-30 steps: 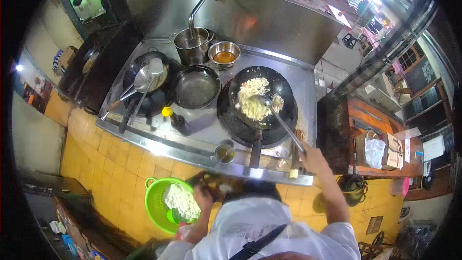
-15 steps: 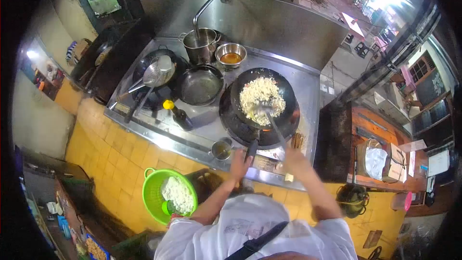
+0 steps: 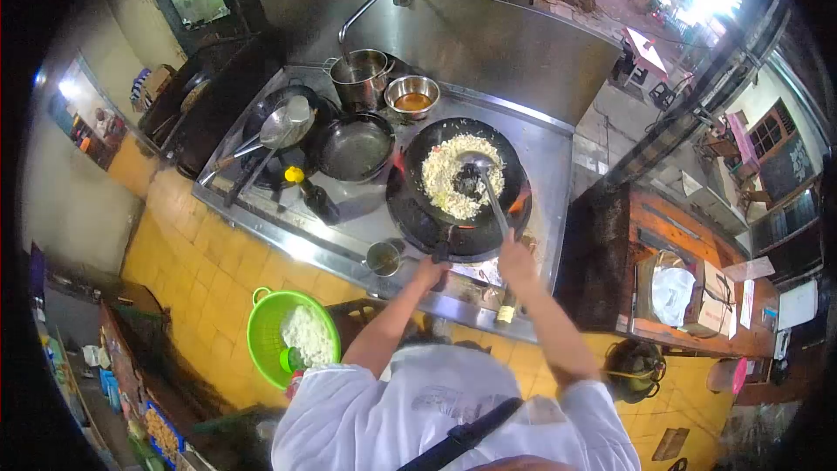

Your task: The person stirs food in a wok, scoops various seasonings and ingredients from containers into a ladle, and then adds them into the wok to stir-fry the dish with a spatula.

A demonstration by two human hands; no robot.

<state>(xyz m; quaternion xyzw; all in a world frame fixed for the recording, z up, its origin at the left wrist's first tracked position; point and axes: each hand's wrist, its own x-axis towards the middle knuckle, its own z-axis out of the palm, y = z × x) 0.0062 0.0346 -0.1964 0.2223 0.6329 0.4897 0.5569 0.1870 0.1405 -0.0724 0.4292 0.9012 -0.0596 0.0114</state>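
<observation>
A green basket (image 3: pixel 259 344) sits on the near left of the wok (image 3: pixel 412 161), holding white rice (image 3: pixel 309 336) and a small green scoop (image 3: pixel 289 358). Straight in front of the wok, the left hand (image 3: pixel 432 271) looks wrapped round its dark handle, though the fingers are too small to make out fully. The right hand (image 3: pixel 518 265), near the wok's right side, is closed round the ladle (image 3: pixel 495 205), whose head lies inside the wok. There, fried rice (image 3: pixel 438 176) forms a rough ring about a dark bare patch. Orange flame (image 3: pixel 520 201) shows at the wok's right edge. A metal cup (image 3: pixel 382 259) stands near left of the wok; farther left is a dark bottle (image 3: pixel 321 202) with a yellow cap. An empty pan (image 3: pixel 353 150) is left of the wok, and a strainer (image 3: pixel 286 123) lies beyond that pan. To the wok's right, a desk (image 3: pixel 656 225) carries a white bag (image 3: pixel 672 294) and a box (image 3: pixel 711 296). Behind the wok, to its left, stand a bowl (image 3: pixel 412 98) of brown liquid and a pot (image 3: pixel 359 78) under a tap (image 3: pixel 364 14).
</observation>
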